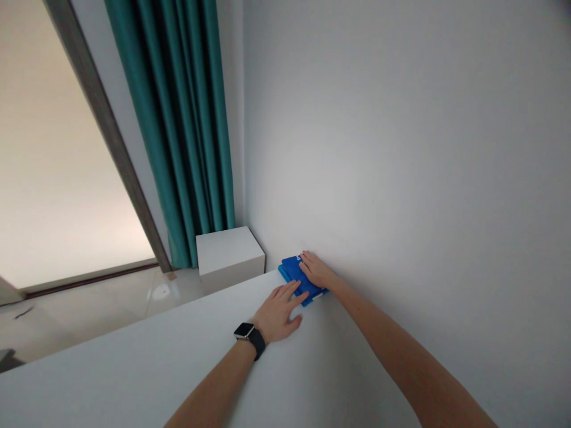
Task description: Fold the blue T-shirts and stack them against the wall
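Note:
A small stack of blue flat books or folders (293,270) lies on the far corner of a white table (178,356), against the wall. My right hand (316,270) rests on top of the stack, fingers stretched flat over it. My left hand (279,312), with a black watch on its wrist, lies flat on the table beside the stack, its fingertips touching the stack's near edge. Neither hand grips anything.
A plain white wall (401,148) runs along the table's right side. Beyond the table stands a low white box (229,252) on the glossy floor. Teal curtains (182,119) hang beside a large bright window with a dark frame (102,119).

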Available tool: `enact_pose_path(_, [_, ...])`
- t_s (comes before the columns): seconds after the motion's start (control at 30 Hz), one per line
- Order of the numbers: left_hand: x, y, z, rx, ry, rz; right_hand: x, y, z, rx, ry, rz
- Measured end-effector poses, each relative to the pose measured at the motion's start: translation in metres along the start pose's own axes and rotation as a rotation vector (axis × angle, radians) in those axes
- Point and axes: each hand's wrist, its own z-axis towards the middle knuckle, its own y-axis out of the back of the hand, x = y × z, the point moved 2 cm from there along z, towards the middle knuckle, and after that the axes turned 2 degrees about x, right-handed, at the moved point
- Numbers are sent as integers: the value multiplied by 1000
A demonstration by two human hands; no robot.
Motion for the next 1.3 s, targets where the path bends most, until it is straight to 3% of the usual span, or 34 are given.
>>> enact_pose_path(0.2, [-3, 3, 0, 2, -15, -10, 10, 11, 0, 62, 17, -36])
enact_pose_path(0.43, [-7, 10, 1, -113, 14, -48, 32, 10, 0, 98, 142, -50])
enact_pose_path(0.7, [-6, 7, 0, -77, 7, -14, 8, 7, -8, -6, 59, 14])
enact_pose_path(0.93, [-5, 6, 0, -52, 9, 25, -5, 12, -56, -48, 39, -14])
enact_pose_path(1.13, [-8, 8, 1, 14, -45, 29, 21, 25, -104, -104, 21, -135])
enact_pose_path(1.3, [-7, 5, 2, 64, -62, 16, 35, 18, -132, -127, 0, -138])
